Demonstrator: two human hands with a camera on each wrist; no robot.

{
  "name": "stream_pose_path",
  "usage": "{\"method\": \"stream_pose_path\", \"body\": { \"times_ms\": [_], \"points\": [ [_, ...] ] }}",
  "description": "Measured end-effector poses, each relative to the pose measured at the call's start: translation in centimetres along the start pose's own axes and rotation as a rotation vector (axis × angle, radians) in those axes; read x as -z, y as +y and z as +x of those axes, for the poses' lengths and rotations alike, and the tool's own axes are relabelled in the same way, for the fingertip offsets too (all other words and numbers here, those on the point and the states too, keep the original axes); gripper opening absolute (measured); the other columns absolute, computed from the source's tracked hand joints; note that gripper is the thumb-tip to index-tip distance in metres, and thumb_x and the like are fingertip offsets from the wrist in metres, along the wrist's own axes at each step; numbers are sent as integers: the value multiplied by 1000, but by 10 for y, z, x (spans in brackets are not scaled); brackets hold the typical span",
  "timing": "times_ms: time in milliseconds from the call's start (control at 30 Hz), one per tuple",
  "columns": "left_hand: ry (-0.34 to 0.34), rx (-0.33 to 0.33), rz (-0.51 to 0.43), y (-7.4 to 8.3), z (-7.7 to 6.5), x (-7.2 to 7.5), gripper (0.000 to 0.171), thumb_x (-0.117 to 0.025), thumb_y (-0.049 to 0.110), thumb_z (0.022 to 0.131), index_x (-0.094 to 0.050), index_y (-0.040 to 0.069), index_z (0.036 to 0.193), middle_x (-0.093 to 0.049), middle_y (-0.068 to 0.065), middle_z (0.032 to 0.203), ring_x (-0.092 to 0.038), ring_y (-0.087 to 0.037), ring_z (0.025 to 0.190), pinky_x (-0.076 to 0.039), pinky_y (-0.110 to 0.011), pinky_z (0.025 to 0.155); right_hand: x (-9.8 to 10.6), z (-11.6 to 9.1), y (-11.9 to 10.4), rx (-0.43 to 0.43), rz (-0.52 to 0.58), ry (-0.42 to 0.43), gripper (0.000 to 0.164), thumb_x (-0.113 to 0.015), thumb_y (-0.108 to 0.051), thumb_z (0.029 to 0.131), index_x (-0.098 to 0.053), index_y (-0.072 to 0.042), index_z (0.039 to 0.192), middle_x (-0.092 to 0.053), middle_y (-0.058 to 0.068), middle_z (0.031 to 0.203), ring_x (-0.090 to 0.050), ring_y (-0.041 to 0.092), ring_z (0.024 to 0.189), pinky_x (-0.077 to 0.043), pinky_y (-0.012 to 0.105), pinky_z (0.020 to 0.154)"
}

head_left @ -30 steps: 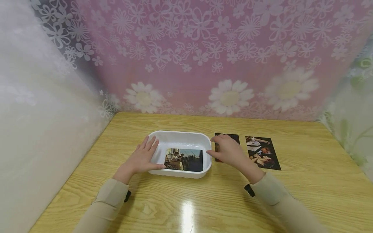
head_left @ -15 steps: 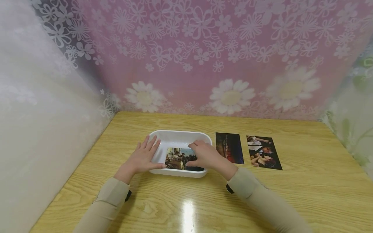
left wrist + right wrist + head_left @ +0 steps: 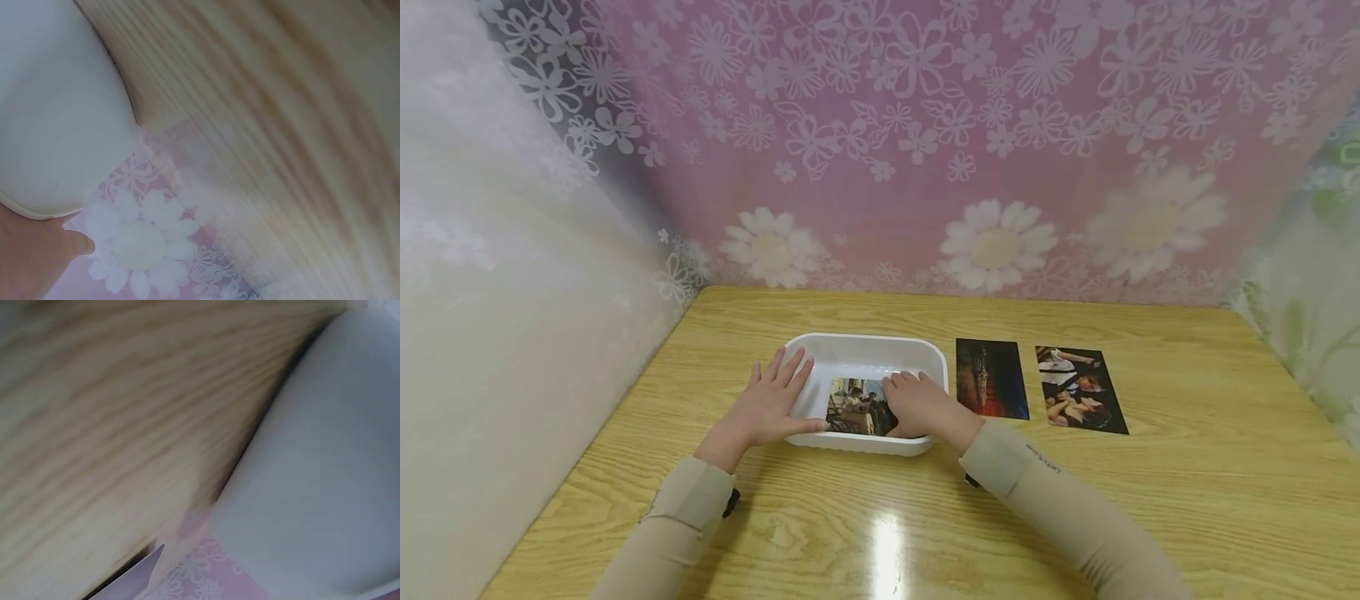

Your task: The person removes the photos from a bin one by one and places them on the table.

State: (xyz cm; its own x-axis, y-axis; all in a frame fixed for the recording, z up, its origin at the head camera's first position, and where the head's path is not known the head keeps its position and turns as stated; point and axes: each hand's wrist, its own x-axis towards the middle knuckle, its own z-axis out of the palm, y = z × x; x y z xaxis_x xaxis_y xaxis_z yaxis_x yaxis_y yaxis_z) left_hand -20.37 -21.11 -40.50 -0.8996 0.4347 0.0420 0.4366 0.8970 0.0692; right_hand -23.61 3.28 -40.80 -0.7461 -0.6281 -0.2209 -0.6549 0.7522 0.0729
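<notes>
A white oblong tray (image 3: 867, 342) lies on the wooden table with a photo card (image 3: 853, 407) flat inside it. My left hand (image 3: 765, 410) rests on the tray's left end with its fingers spread, the thumb along the front rim. Inside the right part of the tray, my right hand (image 3: 919, 406) holds the photo card across its width, fingers curled at the far edge and thumb at the near one. That hand hides the card's right part. In the left wrist view, part of my left hand (image 3: 37, 256) touches the tray's rim (image 3: 47, 215).
To the right of the tray lie a dark photo card (image 3: 992, 379) and another photo card (image 3: 1081, 390) with figures on it. The table (image 3: 820, 517) meets a pink floral backdrop (image 3: 880, 150) at the back. A pale sheet (image 3: 512, 292) hangs at the left.
My right hand has moved left from the tray's right rim onto the photo card, and its fingers have curled in. The left hand and the tray have stayed in place.
</notes>
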Motion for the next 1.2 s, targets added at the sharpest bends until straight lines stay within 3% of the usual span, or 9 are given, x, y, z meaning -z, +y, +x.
{"method": "stream_pose_path", "body": {
  "times_ms": [167, 333, 467, 667, 900, 1067, 1200],
  "points": [
    [-1, 1, -5, 0, 0, 0, 97, -43, 70, 75, -17, 3, 142, -6, -13, 147, 3, -35, 131, -8, -61, 97, 1, 1, -1, -27, 27, -30, 87, -60, -56, 74, -34, 0, 134, -40, 15, 131, -37, 26, 120, -31, 44, 95],
    [-2, 5, -2, 0, 0, 0, 98, -44, 69, 75, -16, 3, 142, -7, -13, 147, 2, -35, 131, -8, -61, 97, 1, 1, -2, -33, 40, -8, 87, -63, -56, 72, -36, 0, 132, -44, 13, 127, -42, 26, 115, -33, 45, 91],
    [-12, 13, -9, -1, 0, -1, 99, -43, 71, 74, -15, 4, 142, -6, -13, 147, 4, -34, 131, -7, -61, 97, -1, 2, -2, -40, 16, 13, 84, -64, -59, 68, -43, -2, 126, -49, 10, 111, -47, 23, 98, -40, 41, 77],
    [-10, 14, -25, -1, 0, -2, 99, -42, 71, 75, -15, 3, 142, -5, -13, 147, 4, -34, 131, -7, -61, 97, 1, 5, -2, -68, 8, 23, 79, -67, -62, 63, -50, -4, 114, -45, 7, 93, -42, 20, 80, -35, 35, 59],
    [-12, 15, -17, -1, 1, -3, 99, -43, 71, 75, -15, 4, 142, -7, -13, 147, 2, -35, 131, -8, -61, 97, 3, 9, 2, -99, 102, 112, 68, -72, -59, 56, -53, -8, 96, -42, 6, 86, -39, 20, 77, -35, 36, 60],
    [-12, 14, -21, -1, 1, -3, 98, -42, 70, 75, -16, 3, 142, -6, -13, 147, 3, -35, 131, -8, -60, 97, 6, 12, 7, -85, 163, 223, 67, -76, -49, 59, -55, -4, 104, -45, 6, 86, -41, 20, 79, -38, 34, 65],
    [-11, 14, -25, 0, 0, -1, 98, -43, 69, 76, -15, 3, 142, -6, -13, 147, 4, -34, 131, -7, -60, 97, 10, 12, 10, -53, 275, 280, 62, -77, -37, 65, -55, 0, 109, -52, 10, 96, -49, 22, 86, -42, 33, 71]
  ]
}}
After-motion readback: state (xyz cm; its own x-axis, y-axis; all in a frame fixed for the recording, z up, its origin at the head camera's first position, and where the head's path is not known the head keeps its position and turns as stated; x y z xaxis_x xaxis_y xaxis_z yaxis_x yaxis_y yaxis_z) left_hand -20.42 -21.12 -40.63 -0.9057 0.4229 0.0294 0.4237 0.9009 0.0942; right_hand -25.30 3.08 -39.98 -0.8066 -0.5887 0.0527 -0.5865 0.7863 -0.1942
